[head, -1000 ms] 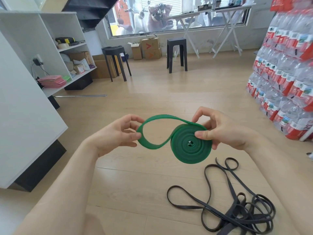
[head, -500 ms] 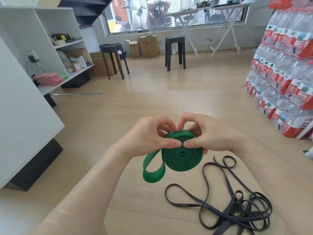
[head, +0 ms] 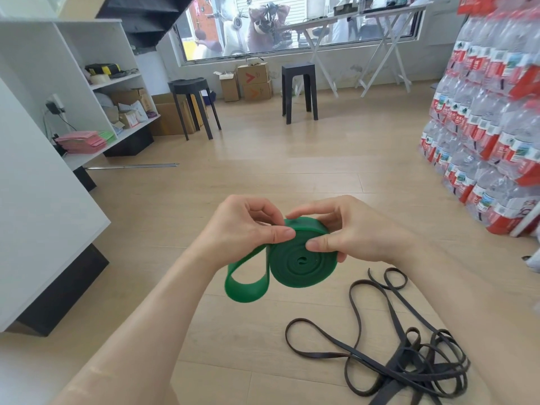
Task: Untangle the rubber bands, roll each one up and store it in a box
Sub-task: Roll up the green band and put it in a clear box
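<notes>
Wooden floor [head: 292,176], above which we hold the work. Packs of bottled water [head: 485,118] stand far right of the green roll [head: 301,264], and a tangle of dark bands [head: 409,366] lies on the floor below and right of it, not yet sorted. Our left hand [head: 242,229] pinches the band at the roll's upper left edge. Our right hand [head: 359,232] grips the roll, thumb on its near face, fingers apparently curled behind. The roll sits between both hands, with its winding axis pointing away from us. The unwound loop [head: 248,285] hangs left of the roll, nearer the left hand, which we judge will feed the last turns
</notes>
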`<act>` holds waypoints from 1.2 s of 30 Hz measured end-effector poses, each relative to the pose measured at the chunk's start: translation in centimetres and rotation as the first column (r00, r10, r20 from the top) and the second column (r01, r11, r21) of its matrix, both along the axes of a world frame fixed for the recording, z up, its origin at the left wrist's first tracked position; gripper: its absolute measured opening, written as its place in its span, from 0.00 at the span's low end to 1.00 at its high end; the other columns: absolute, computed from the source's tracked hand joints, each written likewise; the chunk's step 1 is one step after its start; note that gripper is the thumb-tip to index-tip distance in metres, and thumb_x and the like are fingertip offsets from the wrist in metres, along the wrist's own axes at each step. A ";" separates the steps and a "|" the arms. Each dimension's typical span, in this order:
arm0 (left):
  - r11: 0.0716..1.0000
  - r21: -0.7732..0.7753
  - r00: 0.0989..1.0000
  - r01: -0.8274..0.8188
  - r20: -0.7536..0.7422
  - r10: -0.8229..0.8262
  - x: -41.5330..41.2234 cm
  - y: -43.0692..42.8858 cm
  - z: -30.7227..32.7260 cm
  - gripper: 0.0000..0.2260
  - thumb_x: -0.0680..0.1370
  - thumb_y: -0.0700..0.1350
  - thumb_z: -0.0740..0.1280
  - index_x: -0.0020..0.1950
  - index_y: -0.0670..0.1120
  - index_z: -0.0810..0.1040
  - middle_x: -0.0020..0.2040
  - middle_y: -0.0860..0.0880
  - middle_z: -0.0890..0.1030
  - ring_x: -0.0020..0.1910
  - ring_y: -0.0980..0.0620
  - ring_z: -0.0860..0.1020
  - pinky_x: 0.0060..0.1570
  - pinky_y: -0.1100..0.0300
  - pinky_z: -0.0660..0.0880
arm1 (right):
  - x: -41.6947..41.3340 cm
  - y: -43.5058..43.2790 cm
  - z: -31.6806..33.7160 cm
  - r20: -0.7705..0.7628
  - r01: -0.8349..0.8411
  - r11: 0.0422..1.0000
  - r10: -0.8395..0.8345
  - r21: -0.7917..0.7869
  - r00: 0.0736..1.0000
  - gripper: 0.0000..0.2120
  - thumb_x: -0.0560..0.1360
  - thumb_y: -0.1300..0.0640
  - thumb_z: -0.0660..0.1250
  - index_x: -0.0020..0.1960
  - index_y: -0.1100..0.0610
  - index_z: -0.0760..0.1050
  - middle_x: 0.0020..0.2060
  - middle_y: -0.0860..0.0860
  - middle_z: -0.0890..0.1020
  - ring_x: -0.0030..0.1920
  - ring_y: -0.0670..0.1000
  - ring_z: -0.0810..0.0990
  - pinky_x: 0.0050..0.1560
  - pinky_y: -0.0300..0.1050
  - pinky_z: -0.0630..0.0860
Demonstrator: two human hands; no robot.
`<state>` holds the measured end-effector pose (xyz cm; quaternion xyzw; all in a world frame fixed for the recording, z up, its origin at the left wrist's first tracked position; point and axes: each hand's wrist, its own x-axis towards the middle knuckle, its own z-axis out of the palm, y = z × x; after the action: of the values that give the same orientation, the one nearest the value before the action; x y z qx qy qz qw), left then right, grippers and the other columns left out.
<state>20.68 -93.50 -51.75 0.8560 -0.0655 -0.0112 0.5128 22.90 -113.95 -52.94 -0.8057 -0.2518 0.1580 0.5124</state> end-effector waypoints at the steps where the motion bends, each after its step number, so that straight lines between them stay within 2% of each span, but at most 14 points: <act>1: 1.000 0.001 1.000 0.008 -0.010 -0.008 0.0 0.1 0.1 0.08 0.65 0.41 0.78 0.39 0.43 0.81 0.38 0.46 0.85 0.39 0.49 0.84 0.44 0.54 0.81 | 0.0 0.0 0.0 -0.001 0.008 1.000 -0.008 0.006 1.000 0.22 0.73 0.66 0.71 0.58 0.42 0.78 0.45 0.50 0.86 0.42 0.49 0.84 0.29 0.41 0.75; 4: 0.999 0.000 0.999 0.047 -0.025 -0.047 -0.1 0.3 0.0 0.10 0.65 0.39 0.79 0.41 0.44 0.80 0.41 0.47 0.85 0.42 0.48 0.84 0.48 0.50 0.81 | 0.0 -0.3 0.0 -0.013 0.020 1.000 -0.020 0.018 1.000 0.21 0.73 0.66 0.71 0.58 0.43 0.79 0.44 0.49 0.87 0.41 0.48 0.84 0.29 0.40 0.75; 11: 0.990 -0.141 1.000 -0.004 -0.002 0.003 0.0 0.7 -0.4 0.11 0.68 0.37 0.76 0.43 0.39 0.75 0.41 0.41 0.85 0.40 0.46 0.84 0.46 0.55 0.80 | 0.4 -0.8 0.2 -0.035 0.114 0.981 -0.110 0.158 0.993 0.19 0.74 0.66 0.70 0.59 0.47 0.79 0.46 0.51 0.87 0.40 0.48 0.83 0.28 0.40 0.74; 15: 0.983 -0.179 1.000 -0.028 0.007 0.030 0.0 0.6 -0.3 0.13 0.68 0.39 0.75 0.44 0.37 0.74 0.41 0.41 0.85 0.39 0.47 0.84 0.43 0.58 0.80 | 0.6 -0.5 -0.1 -0.055 0.158 0.961 -0.149 0.229 0.987 0.19 0.74 0.66 0.70 0.58 0.46 0.79 0.45 0.53 0.86 0.39 0.48 0.83 0.27 0.40 0.74; 20: 0.996 -0.078 0.999 -0.034 -0.008 0.034 0.1 1.1 0.1 0.14 0.68 0.38 0.76 0.46 0.37 0.73 0.41 0.44 0.85 0.40 0.47 0.84 0.49 0.52 0.80 | 0.4 -0.1 -0.2 -0.069 0.181 0.942 -0.169 0.281 0.983 0.18 0.74 0.66 0.70 0.56 0.46 0.79 0.45 0.55 0.86 0.37 0.49 0.81 0.26 0.39 0.72; 23: 1.000 -0.030 1.000 0.003 -0.025 -0.003 -0.2 1.2 0.2 0.16 0.69 0.39 0.76 0.47 0.42 0.70 0.43 0.45 0.85 0.41 0.45 0.84 0.51 0.47 0.79 | 0.5 0.0 -0.2 -0.098 0.230 0.905 -0.209 0.358 0.973 0.17 0.75 0.65 0.69 0.57 0.47 0.79 0.46 0.57 0.86 0.38 0.51 0.80 0.26 0.39 0.71; 27: 0.987 -0.155 0.998 -0.049 0.042 0.057 -0.4 1.0 0.4 0.16 0.68 0.36 0.76 0.48 0.42 0.70 0.42 0.44 0.85 0.41 0.42 0.84 0.49 0.46 0.80 | 0.5 0.5 -0.8 -0.195 0.282 0.846 -0.215 0.452 0.957 0.15 0.76 0.63 0.68 0.56 0.46 0.78 0.46 0.56 0.85 0.39 0.52 0.79 0.27 0.39 0.70; 29: 0.988 -0.144 0.995 -0.059 0.070 0.069 -0.5 1.1 0.9 0.15 0.68 0.36 0.76 0.47 0.42 0.72 0.40 0.45 0.85 0.40 0.42 0.84 0.45 0.49 0.80 | 0.4 0.3 -0.6 -0.209 0.240 0.891 -0.169 0.386 0.963 0.13 0.76 0.62 0.68 0.56 0.47 0.76 0.49 0.56 0.84 0.42 0.52 0.80 0.31 0.41 0.73; 30: 0.994 -0.097 0.995 -0.051 0.078 0.059 -0.6 1.2 1.0 0.14 0.68 0.37 0.77 0.47 0.43 0.73 0.39 0.46 0.86 0.39 0.44 0.84 0.43 0.51 0.80 | 0.4 0.0 -0.3 -0.163 0.214 0.933 -0.172 0.289 0.972 0.12 0.76 0.61 0.69 0.56 0.47 0.75 0.52 0.54 0.83 0.45 0.51 0.82 0.34 0.41 0.76; 32: 0.998 0.060 0.997 -0.021 0.082 0.016 -0.9 1.2 1.0 0.13 0.67 0.38 0.77 0.44 0.47 0.76 0.39 0.48 0.85 0.37 0.45 0.83 0.39 0.51 0.80 | 0.6 -0.7 0.4 0.040 0.221 0.973 -0.224 0.066 0.974 0.12 0.73 0.56 0.73 0.53 0.44 0.75 0.56 0.48 0.80 0.53 0.46 0.81 0.45 0.41 0.77; 33: 0.991 0.136 0.997 0.007 0.075 -0.017 -1.0 1.1 1.0 0.12 0.67 0.39 0.77 0.43 0.50 0.77 0.38 0.49 0.85 0.37 0.45 0.82 0.39 0.51 0.79 | 0.6 -0.6 0.7 0.125 0.221 0.975 -0.221 0.011 0.967 0.13 0.71 0.54 0.74 0.51 0.42 0.75 0.56 0.45 0.79 0.56 0.43 0.79 0.50 0.40 0.76; 35: 0.972 0.222 0.995 0.076 0.050 -0.090 -1.2 0.6 0.9 0.12 0.67 0.40 0.77 0.43 0.52 0.78 0.38 0.50 0.85 0.37 0.44 0.81 0.39 0.49 0.79 | 0.1 0.2 0.7 0.156 0.112 0.993 -0.104 -0.043 0.982 0.14 0.69 0.55 0.76 0.50 0.42 0.75 0.53 0.44 0.81 0.55 0.40 0.79 0.54 0.39 0.77; 36: 0.966 0.238 0.993 0.104 0.038 -0.116 -1.2 0.3 0.8 0.12 0.67 0.40 0.77 0.43 0.52 0.78 0.38 0.50 0.85 0.38 0.44 0.81 0.40 0.49 0.80 | -0.3 0.8 0.4 0.137 0.043 0.997 -0.033 -0.071 0.990 0.15 0.70 0.57 0.76 0.50 0.44 0.75 0.50 0.46 0.83 0.53 0.41 0.81 0.53 0.39 0.78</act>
<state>19.52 -93.15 -50.97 0.9057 -0.1240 -0.0253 0.4045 22.64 -113.14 -52.55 -0.8375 -0.2646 0.1024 0.4669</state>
